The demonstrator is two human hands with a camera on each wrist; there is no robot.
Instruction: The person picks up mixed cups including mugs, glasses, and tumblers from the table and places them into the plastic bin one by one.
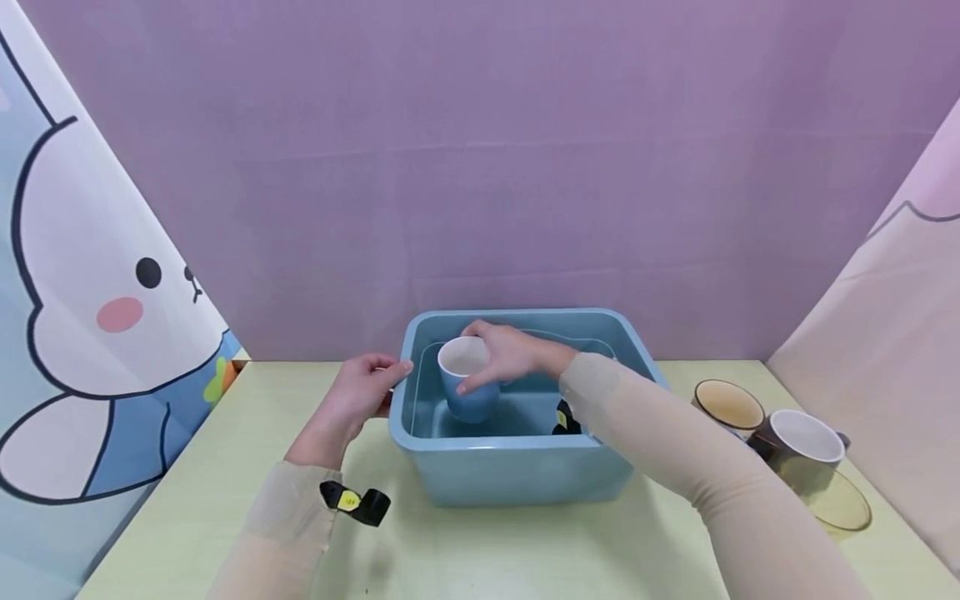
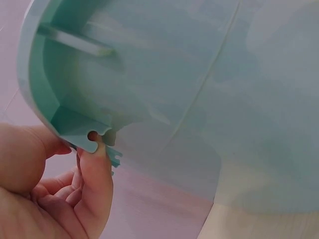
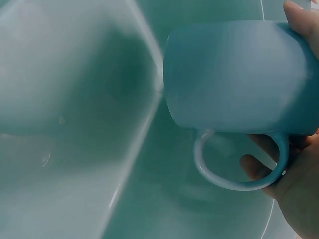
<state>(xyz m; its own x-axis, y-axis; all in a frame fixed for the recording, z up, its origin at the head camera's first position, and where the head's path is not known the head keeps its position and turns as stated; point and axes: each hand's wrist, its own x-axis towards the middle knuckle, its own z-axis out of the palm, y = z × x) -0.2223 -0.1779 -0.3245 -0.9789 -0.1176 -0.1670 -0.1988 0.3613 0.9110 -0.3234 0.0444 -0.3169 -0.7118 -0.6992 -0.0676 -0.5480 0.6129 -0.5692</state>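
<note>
A blue mug (image 1: 471, 398) with a pale inside stands roughly upright within a blue plastic tub (image 1: 517, 471), near its left wall. My right hand (image 1: 510, 354) grips the mug around its upper part, thumb on the near side and fingers on the far side. In the right wrist view the mug's handle (image 3: 239, 186) shows, with fingertips behind it. At the tub's left rim, my left hand (image 1: 363, 387) pinches the edge between thumb and fingers. The left wrist view shows those fingers under the rim (image 2: 30, 74), beside a notched tab (image 2: 94, 137).
To the right on the table (image 1: 285, 400) stand a tan-lined cup (image 1: 729, 404), a dark mug with a white inside (image 1: 806, 442) and a yellowish transparent dish (image 1: 843, 504). A purple cloth (image 1: 480, 167) hangs behind the tub, with printed cloths at both sides.
</note>
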